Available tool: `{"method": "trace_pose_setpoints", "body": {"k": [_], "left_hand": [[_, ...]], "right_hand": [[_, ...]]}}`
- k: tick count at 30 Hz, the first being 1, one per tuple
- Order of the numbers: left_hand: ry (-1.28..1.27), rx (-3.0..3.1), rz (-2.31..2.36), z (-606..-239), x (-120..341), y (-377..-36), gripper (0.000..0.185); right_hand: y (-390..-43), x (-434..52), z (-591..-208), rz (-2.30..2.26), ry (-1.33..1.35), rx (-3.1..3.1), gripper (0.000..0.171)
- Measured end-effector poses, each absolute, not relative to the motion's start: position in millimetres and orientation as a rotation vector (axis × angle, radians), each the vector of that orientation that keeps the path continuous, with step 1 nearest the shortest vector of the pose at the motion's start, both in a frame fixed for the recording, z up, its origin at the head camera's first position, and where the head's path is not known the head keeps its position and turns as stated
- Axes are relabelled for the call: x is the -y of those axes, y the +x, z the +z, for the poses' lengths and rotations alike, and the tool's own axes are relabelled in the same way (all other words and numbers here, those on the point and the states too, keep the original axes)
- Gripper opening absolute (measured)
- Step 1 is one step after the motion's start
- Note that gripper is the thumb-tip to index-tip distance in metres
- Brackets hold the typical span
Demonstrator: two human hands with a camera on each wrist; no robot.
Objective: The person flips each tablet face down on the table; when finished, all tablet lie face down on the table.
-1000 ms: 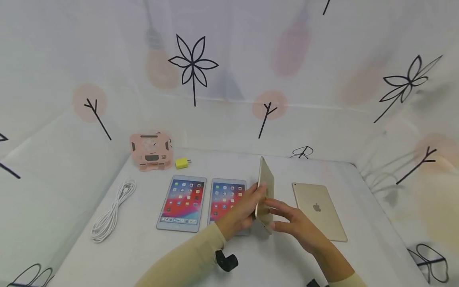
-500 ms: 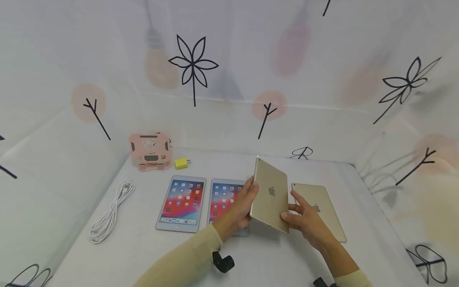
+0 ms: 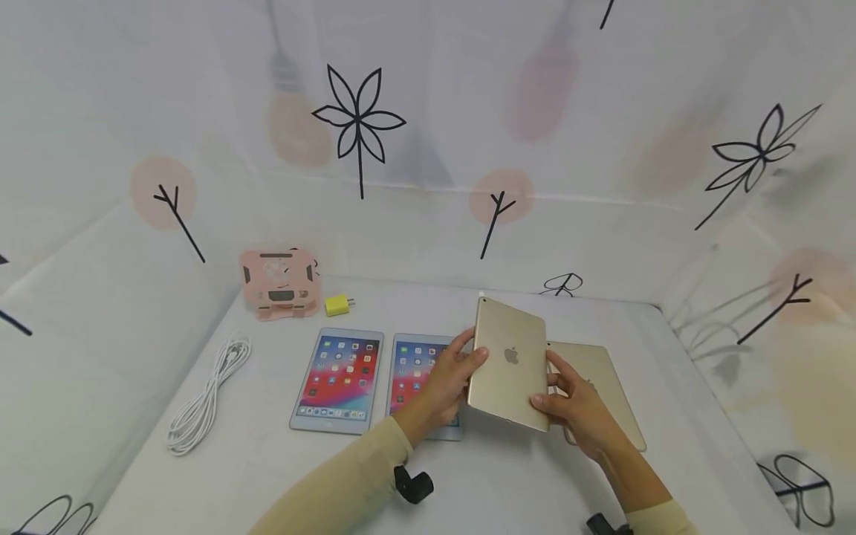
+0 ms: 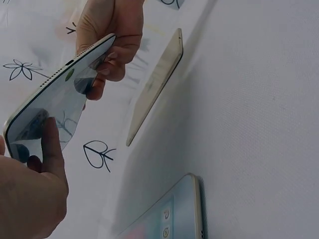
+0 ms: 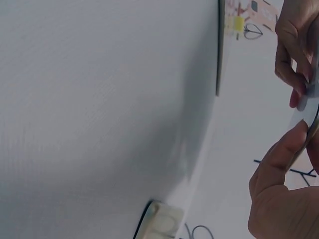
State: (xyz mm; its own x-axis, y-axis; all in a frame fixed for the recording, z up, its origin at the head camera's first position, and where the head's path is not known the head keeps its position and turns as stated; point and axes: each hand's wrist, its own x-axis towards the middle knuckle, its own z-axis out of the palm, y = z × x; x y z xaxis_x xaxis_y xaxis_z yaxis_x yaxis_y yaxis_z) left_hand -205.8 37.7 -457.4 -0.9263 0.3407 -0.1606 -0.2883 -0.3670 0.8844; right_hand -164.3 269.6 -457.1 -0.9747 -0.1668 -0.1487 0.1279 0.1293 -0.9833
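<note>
1. Holding a gold tablet (image 3: 510, 365) up off the bench (image 3: 508, 483), both hands grip it by its two long edges.
2. The left hand (image 3: 449, 379) has fingers curled round the left edge, and the right hand (image 3: 580, 411) pinches the right edge.
3. The tablet sits right between the two hands, back side up, with its long side pointing away from the person.
4. It hangs over the middle of the bench, between a lit tablet (image 3: 421, 383) and another gold tablet (image 3: 602, 386) lying flat.
5. A second ago it stood on its edge; now it tips over toward flat.
</note>
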Motion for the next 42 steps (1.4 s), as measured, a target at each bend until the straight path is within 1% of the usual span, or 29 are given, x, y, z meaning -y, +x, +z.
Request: {"method": "trace_pose_setpoints", "body": {"k": [3, 9, 13, 19, 26, 32, 37, 42], "left_hand": [[0.069, -1.544, 2.280, -457.3, -35.7, -208.4, 0.059], [0.112, -1.703, 2.173, -459.8, -31.2, -211.4, 0.078], [0.143, -1.808, 2.102, -461.4, -28.4, -210.8, 0.081], [0.157, -1.814, 2.077, -466.2, -25.2, -210.7, 0.076], [0.055, -1.787, 2.062, -471.6, -23.6, -209.5, 0.059], [0.004, -1.630, 2.110, -476.5, -22.7, -208.6, 0.045], [-0.039, -1.615, 2.052, -479.3, -20.3, -207.8, 0.040], [-0.079, -1.641, 2.007, -478.5, -18.9, -206.5, 0.040]], "right_hand": [[-164.4, -272.8, -457.5, -1.934, -0.046, -2.189, 0.094], [-164.8, -275.3, -456.5, -1.907, -0.049, -2.211, 0.094], [-164.6, -276.0, -456.1, -1.857, -0.049, -2.246, 0.096], [-165.8, -279.8, -457.2, -1.760, -0.063, -2.316, 0.097], [-167.5, -285.4, -461.2, -1.702, -0.030, -2.301, 0.098], [-170.0, -289.7, -467.7, -1.644, -0.023, -2.343, 0.098], [-174.4, -294.2, -478.9, -1.580, 0.009, -2.389, 0.101], [-178.4, -296.8, -484.1, -1.507, 0.029, -2.460, 0.102]]}}
